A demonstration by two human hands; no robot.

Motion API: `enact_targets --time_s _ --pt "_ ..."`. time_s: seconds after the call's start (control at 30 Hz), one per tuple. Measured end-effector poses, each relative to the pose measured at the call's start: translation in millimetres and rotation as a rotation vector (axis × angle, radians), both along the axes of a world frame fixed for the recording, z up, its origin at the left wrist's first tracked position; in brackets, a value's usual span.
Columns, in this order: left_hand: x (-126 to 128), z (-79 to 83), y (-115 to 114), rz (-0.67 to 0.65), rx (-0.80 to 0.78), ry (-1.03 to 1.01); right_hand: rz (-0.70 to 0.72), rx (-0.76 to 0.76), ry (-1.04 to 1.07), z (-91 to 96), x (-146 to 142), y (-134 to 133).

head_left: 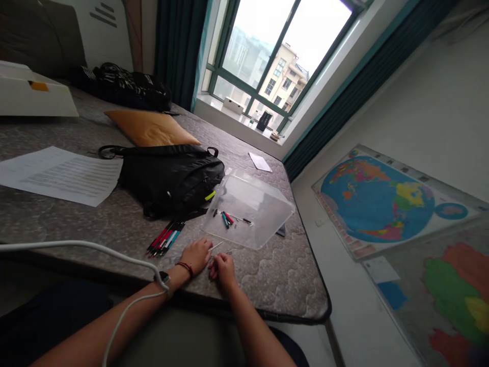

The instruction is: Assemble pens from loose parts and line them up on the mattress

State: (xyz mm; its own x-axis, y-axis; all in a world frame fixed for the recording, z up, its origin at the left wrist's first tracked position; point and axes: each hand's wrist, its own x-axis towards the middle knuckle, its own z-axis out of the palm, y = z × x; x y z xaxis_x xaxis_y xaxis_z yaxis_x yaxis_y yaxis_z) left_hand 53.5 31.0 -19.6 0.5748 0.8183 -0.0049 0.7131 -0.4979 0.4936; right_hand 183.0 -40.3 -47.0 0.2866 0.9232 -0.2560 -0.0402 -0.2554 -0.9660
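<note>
My left hand [196,256], with a red bracelet and a watch at the wrist, rests low over the mattress, fingers curled. From its fingertips sticks out a thin white rod [216,245], perhaps a pen refill. Close beside it, my right hand [223,270] is closed in a pinch; whatever lies in it is too small to name. Just beyond both hands is a clear plastic bin [263,204] holding several pen parts [228,219], red, teal and black. Left of my left hand, a row of pens [165,239] in red, black, teal and white lies on the mattress [282,270].
A black backpack [171,178] lies behind the pens, with a brown envelope [153,127] past it. Printed paper [69,176] is at left, near a white box [34,94]. A white cable [95,246] crosses to my left wrist. The mattress edge drops off at right.
</note>
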Motion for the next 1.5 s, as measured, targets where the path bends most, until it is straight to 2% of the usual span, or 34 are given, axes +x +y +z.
enact_targets --time_s 0.07,0.17,0.3,0.4,0.47,0.53,0.67,0.8,1.0,1.17,1.27,1.37,1.5 --pt "-2 0.5 4 0.019 -0.077 -0.079 -0.013 -0.006 0.009 2.7 0 0" --pt "-7 4.8 11 0.059 -0.211 -0.338 -0.03 -0.023 0.011 5.8 -2 1" --pt "-21 21.4 16 0.113 -0.576 -0.782 -0.055 -0.039 0.015 5.1 -4 3" --pt "-39 35.8 15 0.14 -0.765 -0.958 -0.047 -0.07 0.004 5.9 -3 4" --pt "-55 40.6 11 0.148 -0.76 -0.974 -0.033 -0.092 0.002 8.7 -2 4" --pt "-70 39.2 6 0.132 -0.691 -0.949 -0.031 -0.102 0.002 12.2 -3 3" --pt "-91 22.2 -3 0.12 -0.636 -0.908 -0.054 -0.109 -0.015 16.2 -5 1" --pt "-92 8.9 -4 0.175 -0.698 -0.901 -0.051 -0.133 -0.042 18.2 -6 2" --pt "-82 13.6 1 0.11 -0.754 -0.936 0.072 -0.238 -0.055 30.9 4 8" --pt "-79 25.3 8 0.087 -0.669 -0.877 -0.051 -0.255 -0.546 45.2 48 37" --pt "-80 33.6 12 0.074 -0.659 -0.826 -0.089 -0.284 -0.723 53.4 81 66" --pt "-80 37.2 18 0.085 -0.661 -0.787 -0.045 -0.317 -0.893 58.8 103 96" --pt "-77 33.8 27 0.141 -0.633 -0.772 0.088 -0.352 -1.071 58.2 115 127"
